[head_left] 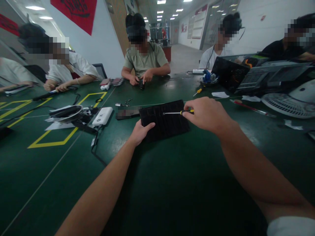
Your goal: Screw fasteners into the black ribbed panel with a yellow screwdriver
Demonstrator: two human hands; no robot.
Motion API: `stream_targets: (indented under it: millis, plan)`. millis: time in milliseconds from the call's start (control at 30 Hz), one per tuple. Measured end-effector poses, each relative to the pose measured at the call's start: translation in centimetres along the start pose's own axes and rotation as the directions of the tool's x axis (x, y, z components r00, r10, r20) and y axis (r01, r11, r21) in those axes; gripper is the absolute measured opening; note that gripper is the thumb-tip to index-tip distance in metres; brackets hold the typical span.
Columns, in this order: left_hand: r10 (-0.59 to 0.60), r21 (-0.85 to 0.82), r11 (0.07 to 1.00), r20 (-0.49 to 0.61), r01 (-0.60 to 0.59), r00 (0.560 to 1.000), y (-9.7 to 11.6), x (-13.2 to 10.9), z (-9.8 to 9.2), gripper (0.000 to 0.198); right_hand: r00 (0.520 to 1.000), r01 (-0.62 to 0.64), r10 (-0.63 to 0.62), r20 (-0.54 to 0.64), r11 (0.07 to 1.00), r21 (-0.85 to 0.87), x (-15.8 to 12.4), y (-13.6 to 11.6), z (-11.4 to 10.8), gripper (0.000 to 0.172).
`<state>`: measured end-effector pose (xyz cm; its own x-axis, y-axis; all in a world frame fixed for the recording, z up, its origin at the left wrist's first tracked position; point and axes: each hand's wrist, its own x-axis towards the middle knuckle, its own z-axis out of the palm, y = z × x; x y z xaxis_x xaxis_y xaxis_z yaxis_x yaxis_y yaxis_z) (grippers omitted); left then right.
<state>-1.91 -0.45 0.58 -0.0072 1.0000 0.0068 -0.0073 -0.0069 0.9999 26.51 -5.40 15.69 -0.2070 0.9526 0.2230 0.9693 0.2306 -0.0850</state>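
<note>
A flat black rectangular device [164,120] lies on the green table [172,183] in front of me. My left hand [140,131] grips its near left corner, thumb on top. My right hand [208,114] is closed round a small screwdriver [177,112] with a yellow and black handle. Its thin metal shaft points left and its tip rests on the top face of the device.
A white power bank [102,116], cables and a dark phone [128,112] lie to the left, beside yellow floor-tape lines. Small screws [128,101] sit behind. A white fan grille [287,105], black laptops [268,77] and another screwdriver [197,92] are at right. Several people sit around the table.
</note>
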Motion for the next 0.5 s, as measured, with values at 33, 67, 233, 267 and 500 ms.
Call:
stream_targets:
  millis: [33,67,233,267,500]
  plan:
    - [0.001,0.001,1.000,0.001,-0.001,1.000,0.02,-0.01,-0.02,0.055,1.000,0.006,-0.006,0.006,1.000,0.009,-0.01,0.04,0.02,0.029]
    - [0.002,0.002,1.000,0.002,-0.002,1.000,0.02,-0.02,-0.04,0.055,1.000,0.011,-0.012,0.011,1.000,0.017,0.00,0.07,0.04,0.028]
    - [-0.001,0.003,1.000,0.009,0.001,1.000,-0.25,0.09,-0.18,0.054,1.000,0.005,-0.006,0.011,1.000,0.029,0.20,-0.01,0.37,0.023]
    - [0.000,0.005,1.000,0.009,0.000,1.000,-0.33,0.14,-0.19,0.054,1.000,0.005,-0.005,0.012,1.000,0.028,0.26,-0.04,0.46,0.023]
    - [-0.001,-0.004,1.000,-0.003,0.001,1.000,-0.26,0.14,-0.15,0.055,0.999,0.012,-0.011,-0.044,1.000,0.005,0.19,0.23,0.15,0.017]
